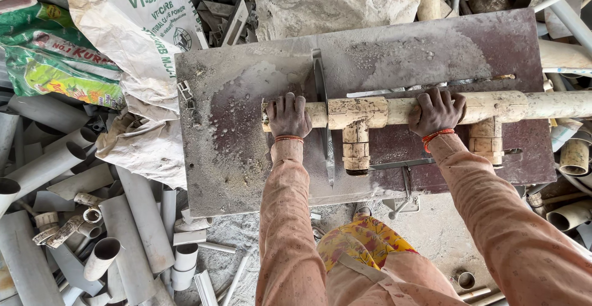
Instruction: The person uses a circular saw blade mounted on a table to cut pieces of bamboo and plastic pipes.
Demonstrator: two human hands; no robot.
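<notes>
A dusty, rust-brown metal table (246,127) fills the middle of the frame, with a saw blade (322,108) standing in its slot. A cream pipe (524,103) with tee fittings is laid across the table from centre to right edge. It is gripped from above by the left hand (288,115) at its left end and the right hand (436,111) further right. Grey pipe offcuts (92,219) are heaped at lower left, printed sacks (92,41) at upper left.

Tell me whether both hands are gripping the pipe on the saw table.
Yes: the left hand and the right hand each wrap over the cream pipe lying across the dusty table.
</notes>
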